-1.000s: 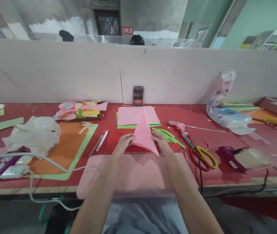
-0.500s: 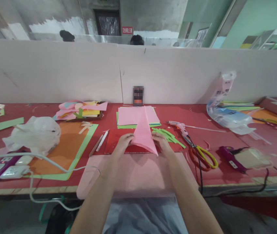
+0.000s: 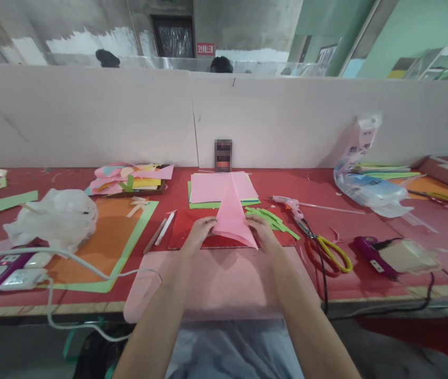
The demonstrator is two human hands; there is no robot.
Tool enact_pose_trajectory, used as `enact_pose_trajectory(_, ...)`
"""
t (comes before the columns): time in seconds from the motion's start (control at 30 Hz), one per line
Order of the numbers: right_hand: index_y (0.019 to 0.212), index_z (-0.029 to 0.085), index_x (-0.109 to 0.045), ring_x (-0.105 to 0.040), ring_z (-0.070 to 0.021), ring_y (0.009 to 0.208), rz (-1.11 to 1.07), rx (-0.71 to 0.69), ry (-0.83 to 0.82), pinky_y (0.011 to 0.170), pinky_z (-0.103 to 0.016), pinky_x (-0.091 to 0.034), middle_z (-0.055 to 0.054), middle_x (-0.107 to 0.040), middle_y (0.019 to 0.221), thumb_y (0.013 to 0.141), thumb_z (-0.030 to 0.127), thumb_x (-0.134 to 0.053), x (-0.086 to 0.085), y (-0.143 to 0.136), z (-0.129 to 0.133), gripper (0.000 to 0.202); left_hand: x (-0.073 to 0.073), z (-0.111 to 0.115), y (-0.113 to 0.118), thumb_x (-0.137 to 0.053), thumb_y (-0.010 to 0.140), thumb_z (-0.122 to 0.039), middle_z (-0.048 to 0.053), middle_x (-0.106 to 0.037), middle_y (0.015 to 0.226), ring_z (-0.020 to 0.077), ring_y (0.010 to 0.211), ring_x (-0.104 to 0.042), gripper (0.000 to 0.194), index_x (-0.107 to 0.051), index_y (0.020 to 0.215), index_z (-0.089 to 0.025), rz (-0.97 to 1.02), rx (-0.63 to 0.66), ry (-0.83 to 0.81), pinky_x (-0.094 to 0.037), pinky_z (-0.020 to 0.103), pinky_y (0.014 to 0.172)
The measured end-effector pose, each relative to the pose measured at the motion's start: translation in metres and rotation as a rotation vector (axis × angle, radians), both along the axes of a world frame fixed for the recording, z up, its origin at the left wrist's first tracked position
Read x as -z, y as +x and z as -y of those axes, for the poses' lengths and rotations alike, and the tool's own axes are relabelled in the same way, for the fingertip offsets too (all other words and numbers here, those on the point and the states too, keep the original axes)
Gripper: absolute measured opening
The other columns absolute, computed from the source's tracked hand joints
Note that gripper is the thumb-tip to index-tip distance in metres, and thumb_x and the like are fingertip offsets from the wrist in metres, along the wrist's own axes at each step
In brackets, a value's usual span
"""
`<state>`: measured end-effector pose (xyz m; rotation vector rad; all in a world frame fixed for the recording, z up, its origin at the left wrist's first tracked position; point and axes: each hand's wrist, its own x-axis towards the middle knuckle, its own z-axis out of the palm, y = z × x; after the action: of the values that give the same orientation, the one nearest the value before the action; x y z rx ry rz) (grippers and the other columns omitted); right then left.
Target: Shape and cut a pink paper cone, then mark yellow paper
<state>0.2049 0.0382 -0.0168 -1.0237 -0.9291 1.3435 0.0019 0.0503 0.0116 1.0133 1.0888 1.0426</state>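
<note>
A pink paper sheet (image 3: 233, 220), bent into a tapering shape with its point away from me, is held above a red board (image 3: 186, 223). My left hand (image 3: 202, 231) is closed on its left edge. On the opposite edge, my right hand (image 3: 261, 229) grips the same paper, its fingertips partly hidden behind it. Beyond the hands lies a stack of pink sheets (image 3: 208, 188) with green ones under it. Green paper strips (image 3: 275, 218) lie just past my right hand. Two pens (image 3: 164, 229) rest left of the board.
To the right are a pink glue gun (image 3: 292, 206), scissors (image 3: 332, 255) with red and yellow handles, and a purple power strip (image 3: 374, 258). On the left sit a crumpled plastic bag (image 3: 60, 218), orange paper (image 3: 117, 226) and a white cable (image 3: 77, 259). A white partition (image 3: 129, 116) stands behind.
The near right corner of the pink paper has shifted slightly up and to the right. Both hands keep their hold in nearly the same place.
</note>
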Motion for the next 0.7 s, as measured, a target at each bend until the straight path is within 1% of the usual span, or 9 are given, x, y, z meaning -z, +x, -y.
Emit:
enact_pose_trajectory(0.17, 0.072, 0.022, -0.064, -0.053, -0.0136, 0.061, 0.02, -0.013, 0.016, 0.057, -0.027, -0.04, 0.002, -0.059, 0.067, 0.062, 0.028, -0.066, -0.0034, -0.0009, 0.0025, 0.012, 0.001, -0.0005, -0.0001, -0.064, 0.055, -0.025, -0.001, -0.06, 0.065, 0.0114, 0.061, -0.053, 0.022, -0.067, 0.075, -0.014, 0.022, -0.007, 0.005, -0.046, 0.027, 0.066)
enact_pose_trajectory(0.4, 0.065, 0.021, -0.061, -0.05, -0.012, 0.057, -0.009, 0.011, 0.004, 0.054, -0.026, -0.038, 0.003, -0.056, 0.062, 0.06, 0.024, -0.064, -0.0062, -0.0023, 0.0024, 0.006, 0.0002, 0.0004, -0.0004, -0.064, 0.055, -0.026, -0.001, -0.06, 0.066, 0.0112, 0.06, -0.054, 0.022, -0.066, 0.074, -0.014, 0.016, 0.0, -0.003, -0.045, 0.025, 0.063)
enact_pose_trajectory(0.57, 0.065, 0.02, -0.061, -0.05, -0.0124, 0.056, -0.028, 0.033, 0.005, 0.053, -0.026, -0.038, 0.002, -0.056, 0.061, 0.058, 0.023, -0.065, -0.0051, -0.0028, 0.0006, 0.008, 0.002, -0.0009, 0.0007, -0.063, 0.056, -0.025, 0.0, -0.061, 0.068, 0.0123, 0.062, -0.055, 0.023, -0.065, 0.076, -0.014, 0.049, 0.014, -0.005, -0.045, 0.026, 0.064)
enact_pose_trajectory(0.63, 0.066, 0.02, -0.061, -0.051, -0.0133, 0.057, -0.034, 0.031, 0.0, 0.054, -0.026, -0.039, 0.001, -0.057, 0.061, 0.057, 0.024, -0.065, -0.0058, -0.0035, 0.0009, 0.01, 0.0047, -0.0035, 0.0008, -0.061, 0.056, -0.026, 0.0, -0.062, 0.068, 0.013, 0.063, -0.055, 0.024, -0.065, 0.077, -0.014, 0.031, 0.01, 0.006, -0.045, 0.026, 0.064)
enact_pose_trajectory(0.7, 0.066, 0.02, -0.061, -0.051, -0.0137, 0.058, -0.031, 0.036, -0.002, 0.054, -0.026, -0.04, 0.001, -0.057, 0.062, 0.057, 0.025, -0.066, -0.0068, -0.0043, 0.0016, 0.011, 0.0079, -0.0067, 0.0006, -0.059, 0.057, -0.026, 0.001, -0.062, 0.068, 0.0139, 0.065, -0.055, 0.022, -0.066, 0.075, -0.015, -0.052, -0.009, 0.061, -0.044, 0.026, 0.064)
